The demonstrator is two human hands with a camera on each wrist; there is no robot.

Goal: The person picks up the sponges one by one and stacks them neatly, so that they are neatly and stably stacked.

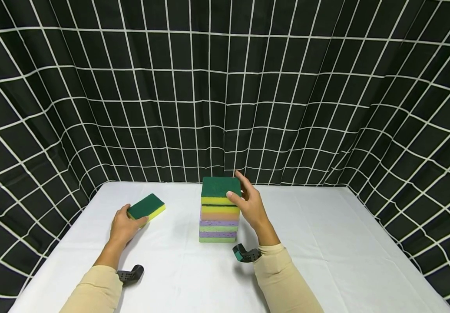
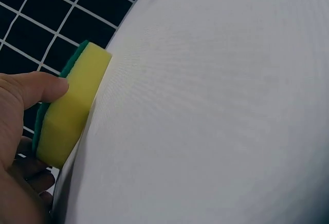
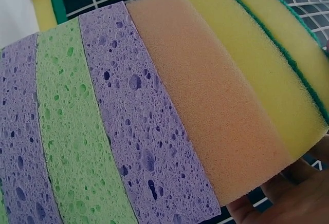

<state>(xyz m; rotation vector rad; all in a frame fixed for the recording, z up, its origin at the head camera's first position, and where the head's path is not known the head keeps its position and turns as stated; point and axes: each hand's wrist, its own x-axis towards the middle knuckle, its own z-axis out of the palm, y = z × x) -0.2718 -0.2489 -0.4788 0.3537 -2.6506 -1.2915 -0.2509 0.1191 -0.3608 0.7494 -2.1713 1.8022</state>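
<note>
On the left of the white table, my left hand [image 1: 124,226] grips a yellow sponge [image 1: 147,206] with a dark green scouring top. Its thumb lies along the near edge and the other fingers are at the far side, as the left wrist view also shows. In the middle stands a stack of sponges [image 1: 219,224]. From the bottom, its layers alternate green and purple, then come orange and yellow. Another green-topped yellow sponge [image 1: 217,188] forms the top. My right hand [image 1: 253,208] holds this top sponge from the right, thumb at its front face, fingers partly hidden behind.
A white cloth [image 1: 326,243] covers the table. Black curtains with a white grid [image 1: 272,87] hang behind it and at both sides. Dark wrist straps [image 1: 131,274] stick out near both sleeves.
</note>
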